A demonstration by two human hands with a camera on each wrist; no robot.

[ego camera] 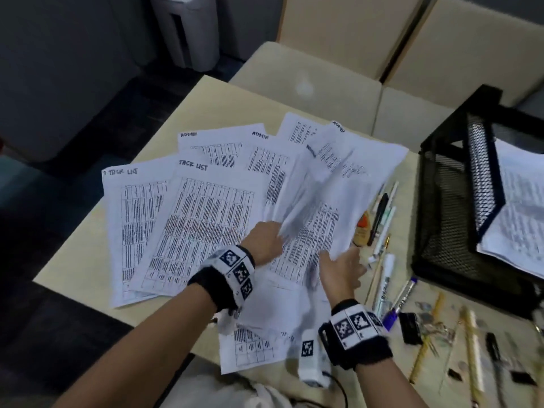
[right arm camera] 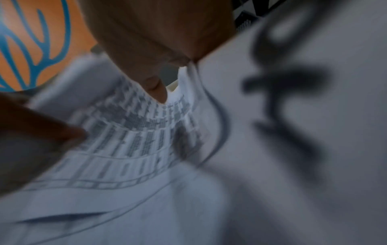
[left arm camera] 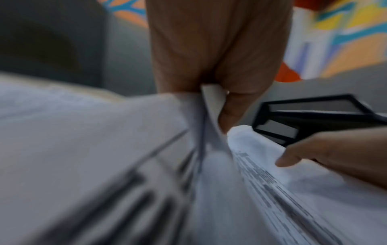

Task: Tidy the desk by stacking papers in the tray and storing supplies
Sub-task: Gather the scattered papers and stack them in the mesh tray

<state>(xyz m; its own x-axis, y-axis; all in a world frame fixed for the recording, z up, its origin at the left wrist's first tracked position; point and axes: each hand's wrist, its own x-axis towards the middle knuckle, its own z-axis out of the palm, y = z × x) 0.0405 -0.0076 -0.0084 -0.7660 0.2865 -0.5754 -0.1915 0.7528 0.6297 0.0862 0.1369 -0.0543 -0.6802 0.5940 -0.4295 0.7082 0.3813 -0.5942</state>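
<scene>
Both hands grasp one bunch of printed sheets (ego camera: 321,201) raised off the desk (ego camera: 73,260): left hand (ego camera: 265,241) pinches its near edge, right hand (ego camera: 343,273) grips its near corner. Right of the bunch lie pens (ego camera: 382,228); beyond them stands the mesh tray (ego camera: 459,201), papers inside.

Papers (ego camera: 206,207) lie left of pens (ego camera: 382,219), tray (ego camera: 459,207) farthest right.

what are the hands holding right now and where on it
Both hold printed sheets lifted off the desk: the left hand pinches their near left edge, the right hand grips the near right corner.
</scene>
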